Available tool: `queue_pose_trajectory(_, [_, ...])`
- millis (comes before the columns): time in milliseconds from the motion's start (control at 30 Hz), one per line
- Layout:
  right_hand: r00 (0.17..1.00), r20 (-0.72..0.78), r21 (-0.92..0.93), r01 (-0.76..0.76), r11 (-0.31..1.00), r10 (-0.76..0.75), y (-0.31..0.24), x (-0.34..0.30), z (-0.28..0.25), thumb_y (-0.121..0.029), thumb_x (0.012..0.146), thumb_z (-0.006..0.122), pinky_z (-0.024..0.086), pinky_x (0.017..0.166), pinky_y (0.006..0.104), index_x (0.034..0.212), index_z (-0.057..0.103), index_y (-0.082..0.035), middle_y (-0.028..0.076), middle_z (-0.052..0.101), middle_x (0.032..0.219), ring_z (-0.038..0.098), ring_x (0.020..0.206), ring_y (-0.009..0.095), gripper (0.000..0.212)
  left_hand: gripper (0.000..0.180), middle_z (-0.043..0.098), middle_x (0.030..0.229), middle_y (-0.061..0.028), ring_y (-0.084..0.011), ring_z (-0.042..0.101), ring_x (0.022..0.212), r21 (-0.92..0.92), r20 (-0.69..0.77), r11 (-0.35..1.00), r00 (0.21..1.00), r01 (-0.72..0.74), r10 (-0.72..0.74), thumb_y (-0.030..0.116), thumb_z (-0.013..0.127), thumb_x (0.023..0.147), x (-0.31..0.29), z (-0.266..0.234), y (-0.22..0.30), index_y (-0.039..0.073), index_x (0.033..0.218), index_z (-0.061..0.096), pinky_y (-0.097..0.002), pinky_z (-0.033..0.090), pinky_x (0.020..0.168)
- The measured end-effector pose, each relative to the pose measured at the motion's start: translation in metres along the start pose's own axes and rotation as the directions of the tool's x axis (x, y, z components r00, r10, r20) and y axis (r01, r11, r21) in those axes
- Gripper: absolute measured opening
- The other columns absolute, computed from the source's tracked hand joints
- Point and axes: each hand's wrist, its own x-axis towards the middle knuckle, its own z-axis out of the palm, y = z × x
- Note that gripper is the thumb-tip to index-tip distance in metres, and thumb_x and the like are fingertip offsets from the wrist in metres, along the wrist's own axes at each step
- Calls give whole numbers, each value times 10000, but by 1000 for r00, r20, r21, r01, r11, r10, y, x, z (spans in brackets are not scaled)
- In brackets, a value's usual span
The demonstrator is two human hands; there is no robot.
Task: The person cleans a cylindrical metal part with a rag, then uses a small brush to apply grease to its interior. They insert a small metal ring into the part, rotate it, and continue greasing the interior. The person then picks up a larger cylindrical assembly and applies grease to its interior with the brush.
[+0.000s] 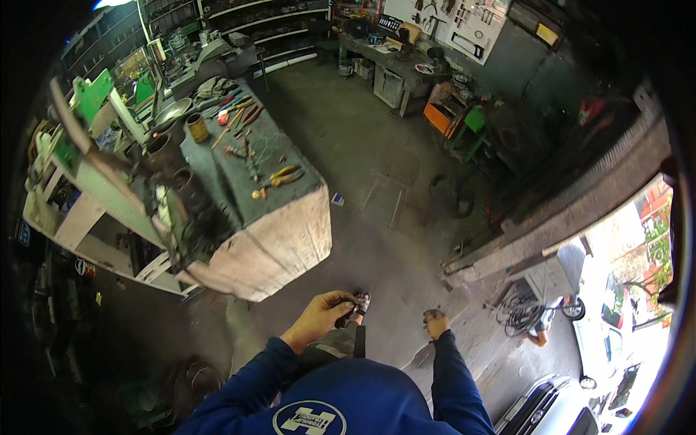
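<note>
My left hand [319, 319] is in front of my body with thumb and fingers closed together. A small dark shape shows at its fingertips, too unclear to name. Lower down on the right, my right hand [436, 325] hangs beside me, its fingers curled in. Something dark shows at those fingers, but I cannot make out what it is. Neither hand touches the workbench [290, 235] ahead on the left. On its green top lie yellow-handled pliers [287, 175], red-handled pliers [252, 114] and several other hand tools. A yellow tin [196, 128] stands among them.
A light metal frame [119, 203] stands left of the workbench. Farther back are a long wall bench [384, 54], an orange cabinet [440, 112] and a tool board [471, 29]. A thin-legged stand [388, 194] is on the floor. Coiled cable [520, 315] and parked cars [544, 406] are at right.
</note>
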Motion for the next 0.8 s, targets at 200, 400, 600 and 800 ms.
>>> queue_pose_trajectory(200, [818,562,-629,521,577,-126,9,116,-64,-237,781,723,589,843,460,999,708,-125,112,760,987,724,958,310,246,226,712,934,-3,-68,597,772,149,-129,989,992,17,2,196,695,1024,191,-3,96,20,1163,723,-248,513,711])
queue_pose_trajectory(400, [847,524,-614,450,648,-92,91,205,-109,-330,838,656,559,686,514,1049,715,-143,83,742,892,715,866,330,289,368,714,1116,-63,-137,687,952,4,-10,997,997,-80,80,110,663,1036,324,-29,172,-7,1377,592,-307,594,840])
queue_pose_trajectory(600, [586,780,-618,664,422,220,3,462,-156,-348,859,680,570,821,512,1119,732,-80,173,751,1036,714,985,392,377,289,716,975,-83,-151,695,787,-62,-393,998,920,-26,-1,147,602,1078,427,-65,217,-28,1308,598,-316,600,731])
queue_pose_trajectory(800, [871,464,-581,438,686,-164,-328,679,-120,-383,942,645,552,966,502,1190,704,27,287,719,1166,686,1121,446,482,348,739,932,-85,-129,688,776,154,-636,987,759,-55,141,244,665,1051,462,-99,280,-40,1252,648,-296,566,705])
